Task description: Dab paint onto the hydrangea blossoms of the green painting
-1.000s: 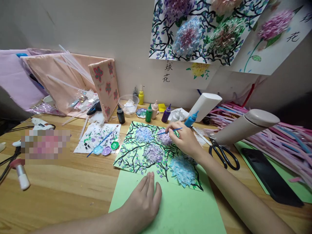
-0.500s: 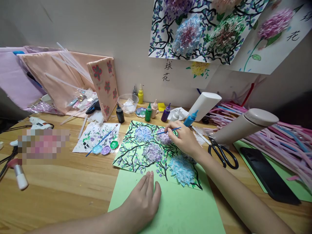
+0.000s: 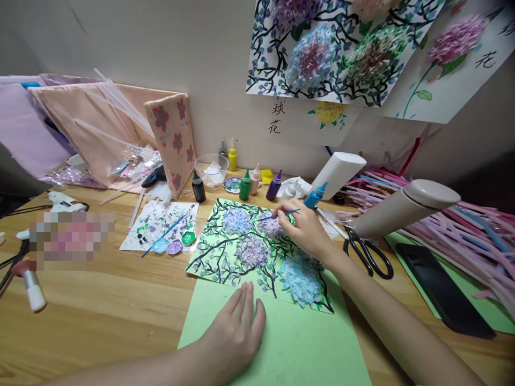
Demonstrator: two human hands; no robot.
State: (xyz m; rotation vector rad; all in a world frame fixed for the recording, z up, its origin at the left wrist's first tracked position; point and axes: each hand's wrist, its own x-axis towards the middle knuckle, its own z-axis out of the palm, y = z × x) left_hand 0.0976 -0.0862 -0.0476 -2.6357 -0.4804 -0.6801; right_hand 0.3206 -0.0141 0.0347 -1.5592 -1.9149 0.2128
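A flower picture (image 3: 225, 257) with black branches, green and purple leaves and raised blue and purple blooms lies over a light green sheet (image 3: 306, 348). My right hand (image 3: 300, 225) pinches a thin blue paintbrush (image 3: 290, 212) above the picture's upper part, its tip by the upper purple bloom (image 3: 270, 225). Whether the bristles touch the paper I cannot tell. Flat on the green sheet rests my left hand (image 3: 239, 324), fingers stretched toward the picture's lower edge and holding nothing.
Left of the picture are a paint-stained paper (image 3: 155, 222), a second brush (image 3: 171, 228) and small paint lids (image 3: 174, 246). Paint bottles (image 3: 244, 186) line the back. Scissors (image 3: 368, 254), a tumbler (image 3: 406, 209), a black phone (image 3: 444, 289) and pipe cleaners (image 3: 475, 225) occupy the right.
Almost nothing differs. The brush in my right hand has shifted very slightly to the right; my left hand stays in place.
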